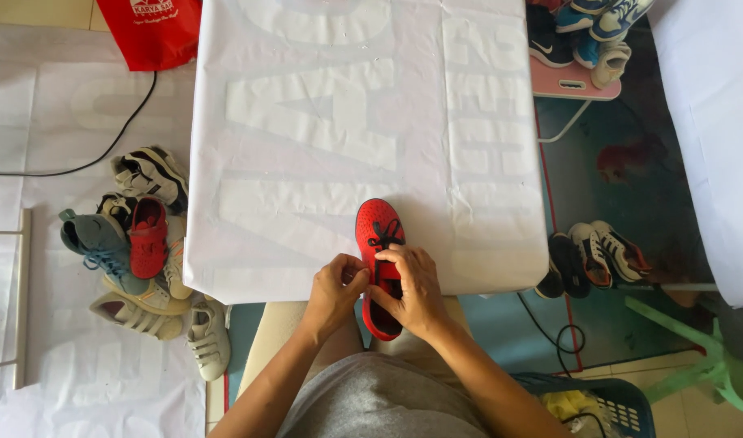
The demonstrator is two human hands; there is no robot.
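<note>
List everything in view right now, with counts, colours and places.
red shoe: 1, red with black laces, near table edge
table: 1, white-covered, centre
shoe pile: several, mixed colours, floor left
red bag: 1, top left
black cable: 1, floor left
shoes on pink stool: several, top right
shoe row: several, floor right
basket: 1, blue, bottom right
left hand: on laces
right hand: on laces
</note>
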